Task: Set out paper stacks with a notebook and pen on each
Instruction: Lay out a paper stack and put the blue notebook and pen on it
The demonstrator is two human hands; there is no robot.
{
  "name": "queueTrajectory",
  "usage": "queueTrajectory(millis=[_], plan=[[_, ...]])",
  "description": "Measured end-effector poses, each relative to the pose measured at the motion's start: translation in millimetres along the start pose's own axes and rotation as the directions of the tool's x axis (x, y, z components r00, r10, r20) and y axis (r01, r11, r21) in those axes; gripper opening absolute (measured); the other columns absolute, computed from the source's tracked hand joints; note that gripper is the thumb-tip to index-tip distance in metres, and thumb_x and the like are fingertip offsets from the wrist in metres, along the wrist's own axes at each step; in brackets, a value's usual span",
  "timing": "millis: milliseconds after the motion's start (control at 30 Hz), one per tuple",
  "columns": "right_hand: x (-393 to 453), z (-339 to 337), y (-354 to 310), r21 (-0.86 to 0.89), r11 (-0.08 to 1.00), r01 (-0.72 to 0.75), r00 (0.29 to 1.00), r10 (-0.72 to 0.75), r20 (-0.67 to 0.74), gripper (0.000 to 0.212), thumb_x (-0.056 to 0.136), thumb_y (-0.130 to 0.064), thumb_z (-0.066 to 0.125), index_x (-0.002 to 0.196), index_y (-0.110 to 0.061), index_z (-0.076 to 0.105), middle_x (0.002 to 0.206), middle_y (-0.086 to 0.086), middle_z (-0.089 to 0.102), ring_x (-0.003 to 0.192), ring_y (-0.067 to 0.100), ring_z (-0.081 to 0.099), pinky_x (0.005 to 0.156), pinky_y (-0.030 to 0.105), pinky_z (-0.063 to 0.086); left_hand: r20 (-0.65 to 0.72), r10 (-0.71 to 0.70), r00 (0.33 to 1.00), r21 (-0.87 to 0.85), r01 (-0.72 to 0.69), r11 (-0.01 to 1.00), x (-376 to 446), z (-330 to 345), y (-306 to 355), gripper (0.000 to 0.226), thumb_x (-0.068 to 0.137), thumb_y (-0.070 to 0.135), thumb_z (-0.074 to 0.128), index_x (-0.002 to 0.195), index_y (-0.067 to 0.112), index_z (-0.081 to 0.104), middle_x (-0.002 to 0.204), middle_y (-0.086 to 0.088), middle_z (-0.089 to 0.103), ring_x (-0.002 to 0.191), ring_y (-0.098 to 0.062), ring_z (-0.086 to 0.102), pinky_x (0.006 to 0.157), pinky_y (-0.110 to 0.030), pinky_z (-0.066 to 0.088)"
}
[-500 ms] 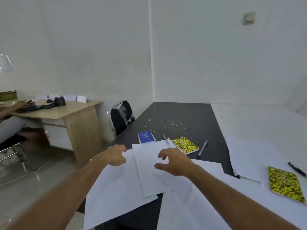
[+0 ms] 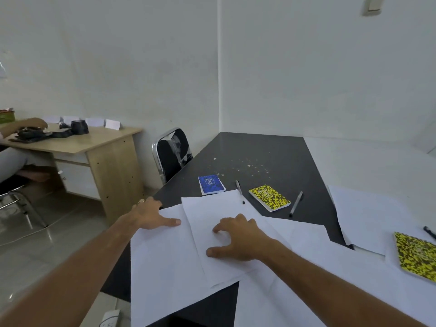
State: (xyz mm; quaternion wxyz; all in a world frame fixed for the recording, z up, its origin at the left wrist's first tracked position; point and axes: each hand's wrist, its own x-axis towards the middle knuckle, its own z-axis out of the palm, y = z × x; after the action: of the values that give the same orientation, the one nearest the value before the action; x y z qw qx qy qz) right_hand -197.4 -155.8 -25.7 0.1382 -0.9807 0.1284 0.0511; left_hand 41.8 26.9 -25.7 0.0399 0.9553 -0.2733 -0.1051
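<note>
White paper sheets [image 2: 165, 267] lie fanned over the near edge of the black table [image 2: 259, 152]. My left hand [image 2: 151, 213] rests flat on the left sheet, fingers spread. My right hand [image 2: 238, 239] presses on the upper sheet [image 2: 212, 208], fingertips down. Beyond the sheets lie a blue notebook [image 2: 210, 184], a pen [image 2: 240, 191], a yellow patterned notebook [image 2: 269, 197] and a second pen [image 2: 296, 204]. At the right, another paper stack [image 2: 361, 215] carries a yellow notebook [image 2: 416, 254] and a pen [image 2: 429, 232].
A black chair [image 2: 173, 153] stands at the table's left side. Further left is a wooden desk [image 2: 94, 147] with dark gear and white cards, where another person sits. White specks dot the far table surface. A white table adjoins on the right.
Both hands have come down onto the sheets and spread their fingers. The view has shifted slightly closer.
</note>
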Motion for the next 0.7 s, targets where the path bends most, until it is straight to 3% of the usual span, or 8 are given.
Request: queueTrajectory(millis=[100,200,267,333,433,533,600,700], plan=[[0,8,-19,-0.023,0.997,0.073,0.997,-0.073,0.007,0.076,0.081,-0.079,0.056,0.143,-0.036,0.051,0.159,-0.006,0.040,0.141,0.024,0.033,0.115,0.052,0.024,-0.042,0.005,0.999,-0.127,-0.010,0.992,4,2,-1,0.054,0.093,0.066,0.043,0.121,0.025,0.065,0.134,-0.008,0.056,0.131,-0.036,0.043,0.100,-0.044,0.037],[2,13,-33,-0.029,0.993,0.117,0.993,-0.117,0.012,0.075,0.082,-0.079,0.055,0.143,-0.036,0.052,0.158,-0.003,0.040,0.141,0.025,0.033,0.114,0.053,0.024,0.021,-0.039,0.999,-0.300,0.044,0.953,1,-2,5,0.070,0.097,0.068,0.015,0.136,0.031,0.060,0.161,-0.012,0.037,0.153,-0.041,0.019,0.116,-0.056,0.020],[2,15,-38,-0.018,0.991,0.131,0.991,-0.131,0.016,0.074,0.082,-0.078,0.056,0.142,-0.035,0.053,0.158,-0.003,0.039,0.141,0.026,0.032,0.114,0.054,0.023,0.056,-0.017,0.998,-0.325,0.034,0.945,-4,-6,9,0.069,0.100,0.070,0.027,0.137,0.024,0.063,0.164,-0.010,0.036,0.152,-0.038,0.027,0.121,-0.055,0.020],[2,15,-42,-0.014,0.988,0.154,0.988,-0.153,0.030,0.072,0.083,-0.077,0.057,0.142,-0.036,0.055,0.157,-0.003,0.040,0.141,0.024,0.032,0.114,0.053,0.023,0.059,0.035,0.998,-0.304,-0.015,0.952,-3,-8,3,0.051,0.097,0.060,0.054,0.125,0.019,0.065,0.142,-0.008,0.058,0.122,-0.025,0.057,0.107,-0.043,0.045],[3,14,-38,0.098,0.981,0.166,0.986,-0.167,0.000,0.064,0.085,-0.071,0.061,0.136,-0.034,0.060,0.150,-0.006,0.049,0.136,0.021,0.037,0.114,0.048,0.030,0.039,0.092,0.995,-0.313,-0.075,0.947,0,-10,-5,0.029,0.091,0.032,0.074,0.114,0.014,0.071,0.115,-0.005,0.068,0.093,-0.014,0.063,0.089,-0.035,0.055],[12,9,-23,0.183,0.982,0.047,0.973,-0.003,-0.231,0.055,0.089,-0.061,0.063,0.134,-0.029,0.059,0.139,-0.002,0.057,0.132,0.023,0.043,0.110,0.044,0.037,0.070,0.120,0.990,-0.367,-0.086,0.926,-1,-20,-3,0.018,0.090,0.015,0.073,0.108,0.014,0.076,0.108,-0.004,0.073,0.095,-0.019,0.069,0.087,-0.035,0.059],[18,5,-10,0.243,0.964,-0.109,0.914,0.193,-0.357,0.062,0.089,-0.056,0.065,0.140,-0.022,0.052,0.138,0.003,0.056,0.131,0.027,0.043,0.107,0.043,0.040,0.067,0.127,0.990,-0.441,-0.085,0.893,-4,-30,-3,0.015,0.091,0.011,0.072,0.105,0.017,0.074,0.110,-0.003,0.073,0.098,-0.019,0.069,0.090,-0.035,0.057],[23,-8,6,0.546,0.807,-0.224,0.880,0.408,-0.242,0.073,0.081,-0.054,0.075,0.137,-0.015,0.048,0.129,0.005,0.060,0.122,0.027,0.054,0.092,0.042,0.051,0.035,0.172,0.985,-0.590,-0.118,0.799,-9,-51,-3,0.017,0.091,0.009,0.074,0.106,0.017,0.074,0.112,-0.004,0.075,0.104,-0.024,0.071,0.099,-0.042,0.056]])
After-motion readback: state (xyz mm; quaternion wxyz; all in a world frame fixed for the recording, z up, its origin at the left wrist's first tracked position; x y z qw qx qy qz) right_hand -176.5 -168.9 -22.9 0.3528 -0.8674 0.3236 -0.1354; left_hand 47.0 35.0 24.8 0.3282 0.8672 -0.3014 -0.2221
